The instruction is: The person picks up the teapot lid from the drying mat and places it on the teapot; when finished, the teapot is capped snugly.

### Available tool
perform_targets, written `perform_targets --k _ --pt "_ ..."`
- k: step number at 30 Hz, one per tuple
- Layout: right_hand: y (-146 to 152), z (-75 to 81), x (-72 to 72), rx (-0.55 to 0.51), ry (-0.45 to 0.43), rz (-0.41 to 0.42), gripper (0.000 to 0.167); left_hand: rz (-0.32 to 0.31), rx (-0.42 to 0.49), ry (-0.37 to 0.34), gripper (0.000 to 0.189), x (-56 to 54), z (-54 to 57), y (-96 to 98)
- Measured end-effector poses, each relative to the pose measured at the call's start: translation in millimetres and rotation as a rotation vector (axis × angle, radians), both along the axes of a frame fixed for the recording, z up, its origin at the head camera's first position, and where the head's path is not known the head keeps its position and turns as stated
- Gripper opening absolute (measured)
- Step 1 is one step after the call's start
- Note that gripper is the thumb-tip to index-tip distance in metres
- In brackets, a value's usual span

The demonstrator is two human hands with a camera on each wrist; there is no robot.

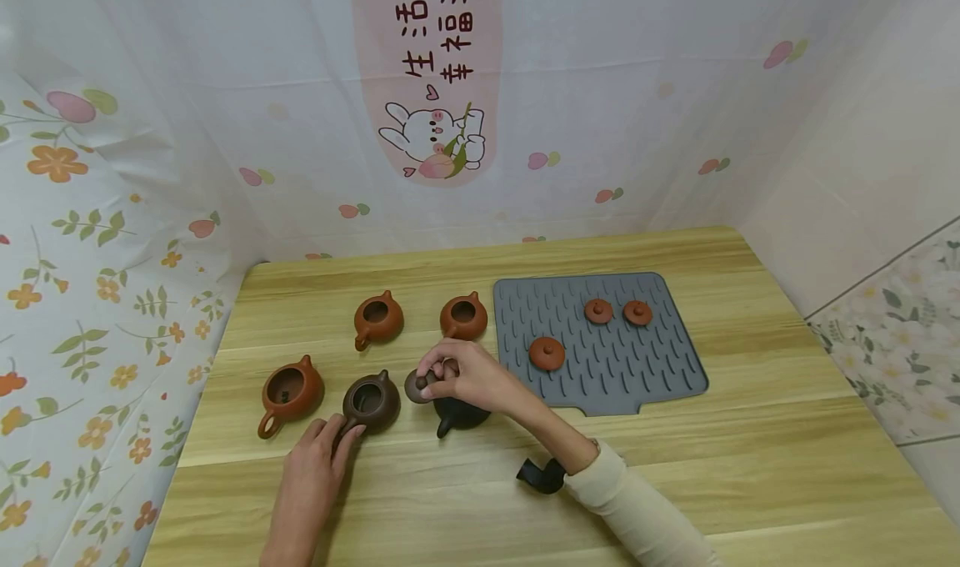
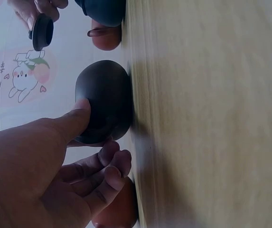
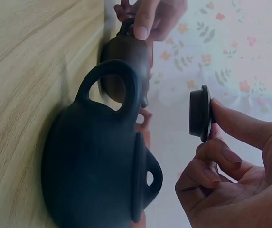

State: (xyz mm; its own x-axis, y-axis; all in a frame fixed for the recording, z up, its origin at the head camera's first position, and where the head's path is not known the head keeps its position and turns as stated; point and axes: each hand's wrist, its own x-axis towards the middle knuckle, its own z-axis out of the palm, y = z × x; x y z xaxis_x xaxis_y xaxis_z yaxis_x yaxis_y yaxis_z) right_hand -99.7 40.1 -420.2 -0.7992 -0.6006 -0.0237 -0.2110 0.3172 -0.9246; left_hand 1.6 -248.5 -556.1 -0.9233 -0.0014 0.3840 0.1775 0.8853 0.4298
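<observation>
With thumb and fingers at its handle, my left hand (image 1: pixel 315 459) grips a dark brown teapot (image 1: pixel 384 415) that stands lidless on the table. My right hand (image 1: pixel 474 377) pinches a small dark brown lid (image 1: pixel 412 390) by its knob, in the air to the right of that pot's opening. Seen from the right wrist, the lid (image 3: pixel 200 114) is tipped on edge in that view, its inner rim facing away from the palm. A black teapot (image 3: pixel 93 161) with its lid on stands below the right hand, partly hidden by it in the head view.
Three reddish-brown lidless teapots stand left and behind: one at left (image 1: pixel 307 388), one at back left (image 1: pixel 386 325), one at back centre (image 1: pixel 470 325). A grey mat (image 1: pixel 600 383) bears three reddish lids. A black curved object (image 1: pixel 542 477) lies by the right forearm.
</observation>
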Motion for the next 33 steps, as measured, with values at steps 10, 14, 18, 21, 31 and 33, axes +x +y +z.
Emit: perform_targets --k 10,14,18,21,31,33 --pt "-14 -2.9 -4.3 0.016 0.000 0.012 0.018 0.005 0.004 -0.005 0.023 -0.2 5.4 2.5" --pt "-17 -4.9 -4.8 0.015 -0.008 0.009 0.018 -0.001 0.013 -0.010 0.020 1.2 6.6 3.0" --pt "-21 -6.0 -4.2 0.020 -0.001 0.007 0.017 -0.010 0.019 0.006 0.021 1.3 5.5 2.6" --pt "-25 -6.0 -4.4 0.025 0.002 0.011 0.016 -0.005 0.008 0.009 0.022 0.8 4.3 2.2" --pt "-43 -4.6 -7.2 0.023 -0.004 0.034 0.017 -0.004 0.001 -0.025 0.021 0.6 2.1 0.0" --pt "-45 -3.2 -6.9 0.027 -0.008 0.034 0.017 -0.002 0.001 -0.033 0.021 0.5 1.4 -0.4"
